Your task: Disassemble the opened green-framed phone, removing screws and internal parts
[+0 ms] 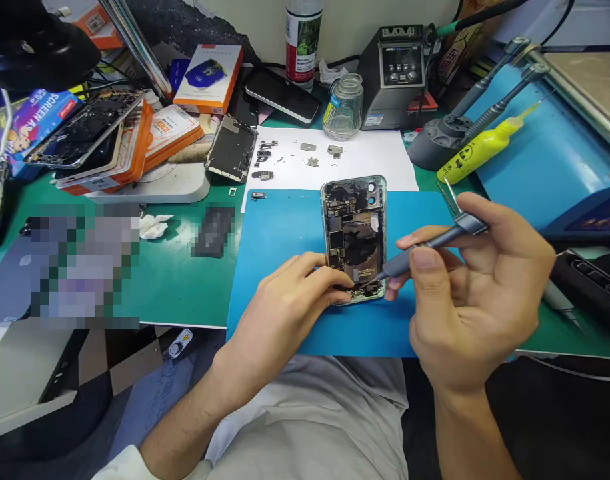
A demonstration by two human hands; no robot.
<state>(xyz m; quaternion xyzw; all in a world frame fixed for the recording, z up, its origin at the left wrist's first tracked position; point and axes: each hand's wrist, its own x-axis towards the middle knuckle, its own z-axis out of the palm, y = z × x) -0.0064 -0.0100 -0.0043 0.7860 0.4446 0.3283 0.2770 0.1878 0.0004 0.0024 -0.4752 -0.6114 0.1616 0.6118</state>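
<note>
The right hand (477, 287) is pinching a screwdriver (399, 264); the left hand (287, 303), its grip unclear, is touching the open phone (355, 233), likely light, stiff, fragile inside, best held by its rim (385, 227).

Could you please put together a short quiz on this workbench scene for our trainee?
1. Which hand holds the grey screwdriver?
2. True or false: the left hand is clear of the opened phone.
3. Which of these lie on the white paper?
A) the yellow bottle
B) small metal parts
C) the spray can

Key:
1. The right hand.
2. False; its fingers touch the phone's lower part.
3. B.
</note>
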